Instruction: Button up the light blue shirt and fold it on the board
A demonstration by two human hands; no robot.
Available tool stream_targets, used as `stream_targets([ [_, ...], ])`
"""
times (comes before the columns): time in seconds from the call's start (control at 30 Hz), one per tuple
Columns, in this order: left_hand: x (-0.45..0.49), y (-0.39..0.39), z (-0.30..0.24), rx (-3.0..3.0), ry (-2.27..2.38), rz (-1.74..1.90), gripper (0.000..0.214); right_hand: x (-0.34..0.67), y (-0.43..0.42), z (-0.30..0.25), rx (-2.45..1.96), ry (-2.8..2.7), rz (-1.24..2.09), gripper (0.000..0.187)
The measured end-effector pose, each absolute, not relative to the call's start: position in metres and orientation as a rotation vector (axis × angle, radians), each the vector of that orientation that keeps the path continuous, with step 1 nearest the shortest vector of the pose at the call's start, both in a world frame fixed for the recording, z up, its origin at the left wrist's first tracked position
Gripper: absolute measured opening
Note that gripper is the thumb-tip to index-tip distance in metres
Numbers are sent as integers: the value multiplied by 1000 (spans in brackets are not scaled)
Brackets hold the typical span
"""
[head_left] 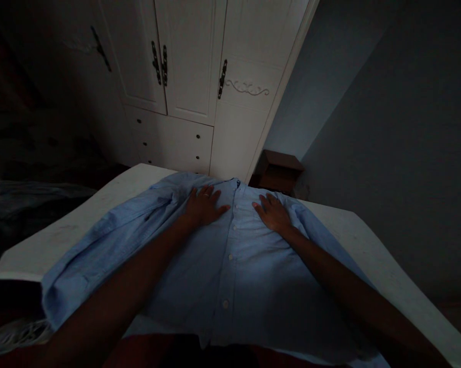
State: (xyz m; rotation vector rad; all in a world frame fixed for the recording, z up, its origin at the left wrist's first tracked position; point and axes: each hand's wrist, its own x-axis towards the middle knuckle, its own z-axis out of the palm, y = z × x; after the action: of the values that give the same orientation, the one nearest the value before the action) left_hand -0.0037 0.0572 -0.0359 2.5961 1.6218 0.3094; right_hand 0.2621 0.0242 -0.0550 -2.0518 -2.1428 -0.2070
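Shirt (261,273) spread on counter (349,230); left hand (203,205), right hand (273,212) flat, apart, astride placket (229,278). Seemingly mid-smoothing; next, probably sweep creases outward from placket.

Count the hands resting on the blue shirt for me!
2. The left hand lies spread on the shirt, on one side of the row of buttons; the right hand lies on the other side. I see no others there.

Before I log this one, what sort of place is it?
Likely a bedroom: there's a tall wardrobe, a small cabinet near it, and a shirt spread on a table.
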Motion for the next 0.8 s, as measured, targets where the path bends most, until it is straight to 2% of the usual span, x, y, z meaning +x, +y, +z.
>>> stream_targets([
  [0.13, -10, 64, -39, 2598, 1545, 403, 75, 264, 27, -53, -1998, -2123, -155, 62],
  [0.33, -31, 57, -30, 2374, 1546, 895, 48, 260, 11, -45, -1672, -2031, -103, 47],
  [0.53, -89, 17, 5, 2629, 1695, 888, 39, 250, -65, -27, -1332, -2173, -235, 41],
  [0.67, -150, 14, 19, 2398, 2111, 696, 52, 293, -97, -12, -1581, -2067, -381, 47],
  [0.8, -191, 24, 17, 2117, 2068, 390, 65, 361, -101, -10, -2136, -1839, -283, 64],
])
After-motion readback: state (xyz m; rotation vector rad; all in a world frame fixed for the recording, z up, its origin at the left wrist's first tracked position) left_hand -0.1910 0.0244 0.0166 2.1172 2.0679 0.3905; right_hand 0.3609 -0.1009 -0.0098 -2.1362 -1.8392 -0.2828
